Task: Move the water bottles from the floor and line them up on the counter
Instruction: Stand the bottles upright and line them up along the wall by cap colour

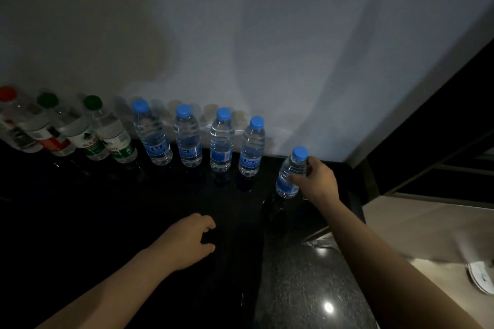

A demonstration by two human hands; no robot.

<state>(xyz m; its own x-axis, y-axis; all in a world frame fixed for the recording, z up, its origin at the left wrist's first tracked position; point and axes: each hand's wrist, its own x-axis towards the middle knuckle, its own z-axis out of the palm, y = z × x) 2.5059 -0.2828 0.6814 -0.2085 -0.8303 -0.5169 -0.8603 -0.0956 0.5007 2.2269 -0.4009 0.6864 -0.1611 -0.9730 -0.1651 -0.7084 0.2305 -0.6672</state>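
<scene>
Several water bottles stand in a row along the wall on the black counter (107,208). At the left stand a red-capped bottle (16,120) and two green-capped bottles (66,128) (112,136). Several blue-capped bottles follow to the right, the nearest of them being a blue-capped bottle (251,145). My right hand (315,180) grips one more blue-capped bottle (291,173) at the row's right end; it stands slightly tilted on the counter. My left hand (187,239) rests on the counter in front, fingers loosely curled, holding nothing.
The counter's right edge (355,211) drops to a beige floor (427,235), where a white slipper (481,275) lies. A dark cabinet frame (441,163) stands at the right. A pale wall (240,35) backs the counter.
</scene>
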